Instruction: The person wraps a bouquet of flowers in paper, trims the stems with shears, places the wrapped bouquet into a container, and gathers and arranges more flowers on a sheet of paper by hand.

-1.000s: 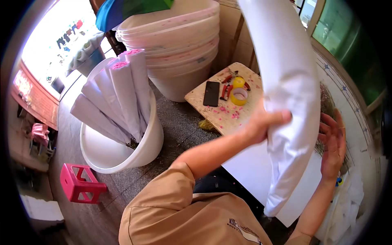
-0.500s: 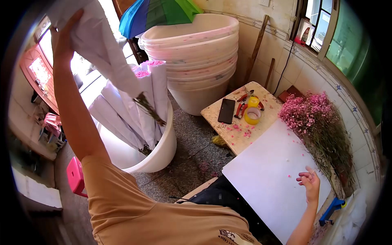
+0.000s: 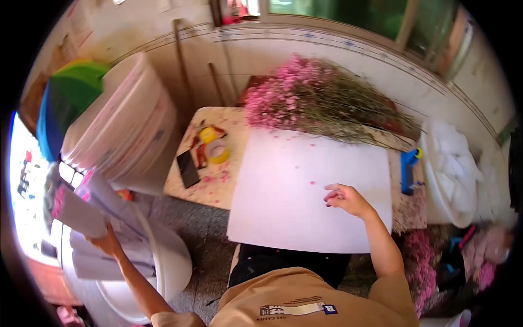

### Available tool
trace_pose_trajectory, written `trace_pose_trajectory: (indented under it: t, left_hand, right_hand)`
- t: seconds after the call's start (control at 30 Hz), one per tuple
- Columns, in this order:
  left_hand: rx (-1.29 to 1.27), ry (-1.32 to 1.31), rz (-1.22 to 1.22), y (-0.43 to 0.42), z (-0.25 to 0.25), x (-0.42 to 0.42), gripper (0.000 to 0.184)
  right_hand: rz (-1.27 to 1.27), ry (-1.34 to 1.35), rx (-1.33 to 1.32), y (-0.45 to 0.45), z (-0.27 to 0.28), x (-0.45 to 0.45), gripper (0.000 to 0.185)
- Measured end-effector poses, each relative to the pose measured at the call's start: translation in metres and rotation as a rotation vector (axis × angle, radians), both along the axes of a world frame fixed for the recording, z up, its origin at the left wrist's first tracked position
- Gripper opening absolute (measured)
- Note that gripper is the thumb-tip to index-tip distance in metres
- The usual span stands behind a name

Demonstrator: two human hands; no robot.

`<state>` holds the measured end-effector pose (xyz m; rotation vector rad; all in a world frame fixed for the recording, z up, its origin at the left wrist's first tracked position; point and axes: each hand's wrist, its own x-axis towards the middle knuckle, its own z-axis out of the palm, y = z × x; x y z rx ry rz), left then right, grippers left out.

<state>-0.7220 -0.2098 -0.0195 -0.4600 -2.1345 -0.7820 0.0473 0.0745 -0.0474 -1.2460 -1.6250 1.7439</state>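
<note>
At the lower left, my left hand is closed around a white paper-wrapped flower bundle with pink blooms at its top end. That bundle lies against other wrapped bundles in a white tub. My right hand is over the stack of large white paper sheets, fingers loosely bent and apart, holding nothing. Loose pink petals dot the sheet. Behind the paper lies a heap of pink flowers with long dry green stems.
On the wooden table are a black phone, a yellow tape roll and red-handled pliers. A blue tape dispenser sits at right, beside a white tub of white material. Stacked tubs and an umbrella stand left.
My left hand has come down with the wrapped bundle, from raised above the tub to resting among the others. The view has turned right. My right hand stays over the paper.
</note>
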Motion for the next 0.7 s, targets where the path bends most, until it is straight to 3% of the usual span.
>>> trace_pose_trajectory:
  t: [0.07, 0.17, 0.27, 0.37, 0.4, 0.53, 0.57, 0.63, 0.7]
  left_hand:
    - [0.026, -0.073, -0.112, 0.000, -0.061, -0.014, 0.105]
    - [-0.081, -0.304, -0.098, 0.010, -0.099, 0.007, 0.097]
    - [-0.166, -0.391, -0.118, 0.024, -0.124, 0.008, 0.085]
    - [-0.043, -0.349, -0.173, 0.031, -0.110, 0.035, 0.074]
    - [-0.039, -0.346, -0.161, 0.037, -0.109, 0.047, 0.074]
    - [0.172, -0.615, -0.598, 0.059, -0.105, 0.114, 0.060]
    - [0.149, -0.605, -0.676, 0.063, -0.108, 0.129, 0.057]
    - [0.137, -0.591, -0.739, 0.067, -0.108, 0.158, 0.055]
    - [0.102, -0.740, -0.849, 0.072, -0.107, 0.187, 0.048]
  right_hand:
    - [-0.004, -0.002, 0.011, 0.004, -0.010, 0.017, 0.044]
    - [-0.105, -0.123, 0.198, 0.023, -0.024, 0.042, 0.039]
    - [-0.328, -0.387, 0.597, 0.065, -0.009, 0.056, 0.034]
    - [-0.459, -0.698, 1.066, 0.128, 0.005, 0.073, 0.040]
    - [-0.442, -0.846, 1.088, 0.150, 0.007, 0.075, 0.045]
    - [-0.203, -1.281, 0.807, 0.205, -0.006, 0.070, 0.036]
    - [-0.144, -1.263, 0.687, 0.218, -0.012, 0.075, 0.023]
    - [-0.141, -1.218, 0.690, 0.237, -0.007, 0.084, 0.017]
    - [-0.178, -1.157, 0.729, 0.243, 0.015, 0.077, 0.013]
